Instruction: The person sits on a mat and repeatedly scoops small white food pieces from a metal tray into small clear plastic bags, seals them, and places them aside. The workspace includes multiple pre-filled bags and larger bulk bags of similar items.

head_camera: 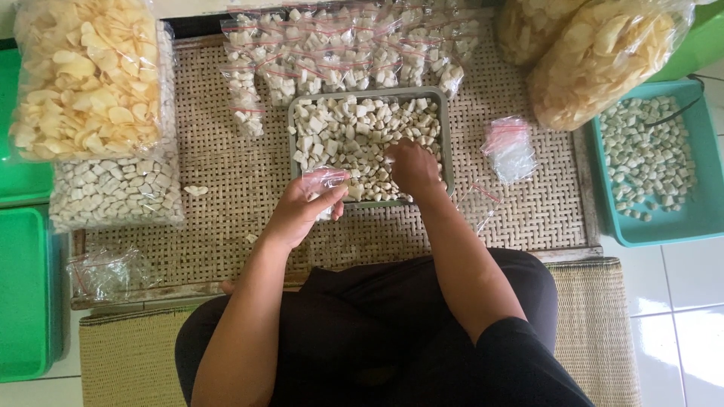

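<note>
Many filled bags [339,53] lie beyond the right hand [411,167], clenched in the full tray [445,136]; left hand [305,209] grasps a bag [326,181].

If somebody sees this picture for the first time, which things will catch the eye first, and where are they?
In the middle, a grey tray full of white pieces sits on a woven mat. The right hand reaches into the pieces while the left hand holds a small clear bag at the tray's near edge. Big bags of pale chips fill the top corners, and a teal tray lies at right.
</note>
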